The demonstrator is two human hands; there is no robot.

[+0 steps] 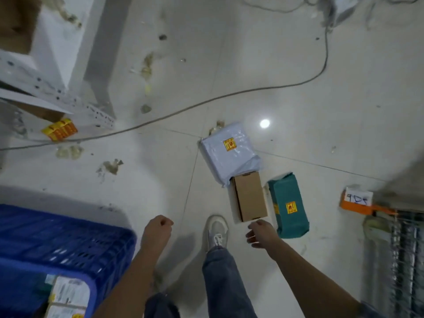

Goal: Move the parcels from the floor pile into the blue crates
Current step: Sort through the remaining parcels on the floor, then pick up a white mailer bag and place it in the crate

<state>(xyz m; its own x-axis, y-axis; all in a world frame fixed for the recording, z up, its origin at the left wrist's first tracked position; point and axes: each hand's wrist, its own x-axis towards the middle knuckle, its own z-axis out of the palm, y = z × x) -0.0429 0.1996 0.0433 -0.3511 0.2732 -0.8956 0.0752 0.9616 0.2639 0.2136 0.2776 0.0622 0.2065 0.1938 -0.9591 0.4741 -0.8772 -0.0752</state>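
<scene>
Three parcels lie together on the floor: a white mailer (228,152), a cardboard box (250,196) and a green packet (289,205), well apart from the blue crate (68,237). The right hand (260,232) hangs loosely spread just short of the box, likely to grab it; the left hand (159,228) is curled, holding nothing.

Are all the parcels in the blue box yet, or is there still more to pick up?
Not yet. Some white parcels already sit in the blue crate. Both hands hold nothing: the left hand is curled and the right hand is beside the cardboard box. That box, the white bag parcel and the green parcel are still on the floor.
</scene>
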